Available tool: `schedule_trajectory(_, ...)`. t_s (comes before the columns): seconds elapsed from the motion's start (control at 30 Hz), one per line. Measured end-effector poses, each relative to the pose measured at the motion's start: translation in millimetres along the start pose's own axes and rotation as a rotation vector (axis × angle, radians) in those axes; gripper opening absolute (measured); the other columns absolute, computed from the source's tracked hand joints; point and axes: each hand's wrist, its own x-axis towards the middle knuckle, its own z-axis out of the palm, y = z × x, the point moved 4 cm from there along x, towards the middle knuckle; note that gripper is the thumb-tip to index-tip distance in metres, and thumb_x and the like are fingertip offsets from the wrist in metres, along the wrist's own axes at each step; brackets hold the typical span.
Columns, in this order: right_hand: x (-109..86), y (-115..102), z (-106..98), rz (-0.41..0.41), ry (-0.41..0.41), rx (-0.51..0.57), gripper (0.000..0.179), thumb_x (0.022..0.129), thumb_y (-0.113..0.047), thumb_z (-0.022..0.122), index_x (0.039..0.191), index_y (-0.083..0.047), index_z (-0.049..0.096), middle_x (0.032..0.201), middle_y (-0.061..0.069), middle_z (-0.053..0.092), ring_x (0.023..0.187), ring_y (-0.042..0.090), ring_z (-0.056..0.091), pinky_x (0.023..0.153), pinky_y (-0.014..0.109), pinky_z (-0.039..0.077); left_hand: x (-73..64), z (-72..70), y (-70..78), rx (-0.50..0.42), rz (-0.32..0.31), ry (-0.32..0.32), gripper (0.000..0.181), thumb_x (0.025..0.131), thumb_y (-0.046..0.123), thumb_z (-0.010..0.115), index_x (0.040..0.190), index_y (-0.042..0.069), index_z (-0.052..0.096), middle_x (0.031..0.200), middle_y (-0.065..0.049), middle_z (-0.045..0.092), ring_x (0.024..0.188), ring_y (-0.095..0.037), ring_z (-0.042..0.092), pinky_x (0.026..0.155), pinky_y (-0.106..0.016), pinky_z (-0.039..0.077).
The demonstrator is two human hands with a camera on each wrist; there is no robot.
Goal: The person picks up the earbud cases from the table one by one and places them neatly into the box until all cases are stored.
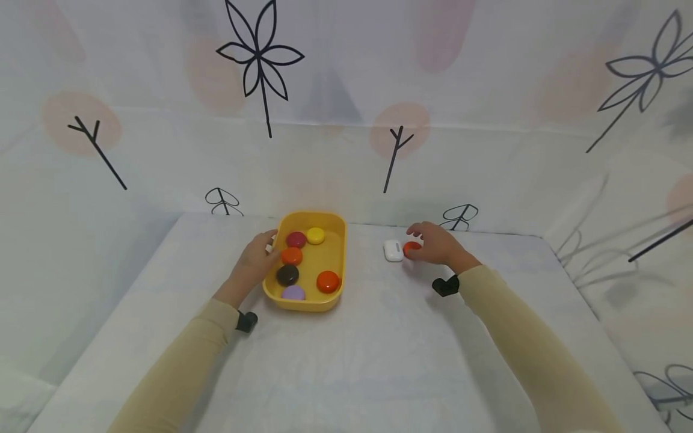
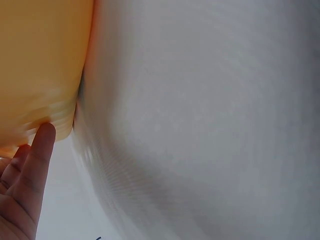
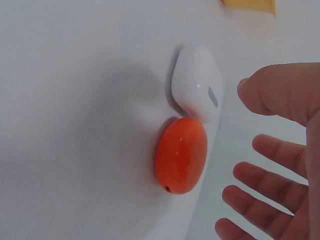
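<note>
My left hand [image 1: 254, 261] holds the left side of a yellow tray [image 1: 311, 305], thumb over the rim. The left wrist view shows its fingers [image 2: 37, 165] against the tray's outer wall [image 2: 45, 60]. My right hand [image 1: 435, 243] hovers by a glossy orange-red rounded piece [image 1: 409, 247], thumb and fingers spread. In the right wrist view a gap separates them from this orange piece [image 3: 181, 156], which lies on the white cloth. Just beside the piece is a small white rounded case [image 1: 393, 250], like an earbud case.
Inside the tray lie several rounded pieces: a dark red one [image 1: 296, 239], a yellow one [image 1: 316, 235], an orange one [image 1: 292, 255], a black one [image 1: 287, 275], a lilac one [image 1: 294, 293] and a red-orange one [image 1: 327, 281]. A patterned cloth backdrop [image 1: 335, 168] rises behind the table.
</note>
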Motion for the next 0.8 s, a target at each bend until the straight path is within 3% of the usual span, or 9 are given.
schedule_trajectory(0.23, -2.8, -11, -3, -0.036, 0.013, -0.043, 0.050, 0.074, -0.037, 0.058, 0.118, -0.014, 0.051, 0.114, 0.009, 0.052, 0.102, 0.026, 0.048, 0.079, 0.040, 0.044, -0.1, 0.4, 0.1, -0.005, -0.003, 0.002, 0.056, 0.084, 0.027, 0.043, 0.137, 0.016, 0.028, 0.123, -0.009, 0.043, 0.097, -0.023, 0.048, 0.088, -0.039, 0.045)
schedule_trajectory(0.6, -8.5, -27, -4, -0.037, -0.024, -0.032, 0.057, 0.074, -0.044, 0.060, 0.123, -0.018, 0.047, 0.125, 0.008, 0.047, 0.112, 0.026, 0.042, 0.090, 0.046, 0.040, -0.6, -0.6, 1.3, 0.000, -0.013, -0.006, 0.057, 0.084, 0.027, 0.043, 0.137, 0.015, 0.027, 0.123, -0.009, 0.043, 0.098, -0.024, 0.047, 0.089, -0.039, 0.044)
schedule_trajectory(0.8, -6.7, -41, -3, -0.117, -0.001, -0.052, 0.054, 0.074, -0.043, 0.061, 0.120, -0.018, 0.049, 0.121, 0.008, 0.050, 0.110, 0.025, 0.045, 0.091, 0.042, 0.040, -1.2, -0.6, 1.6, -0.003, -0.018, -0.010, 0.057, 0.084, 0.027, 0.043, 0.137, 0.016, 0.027, 0.121, -0.009, 0.043, 0.097, -0.024, 0.047, 0.089, -0.039, 0.044)
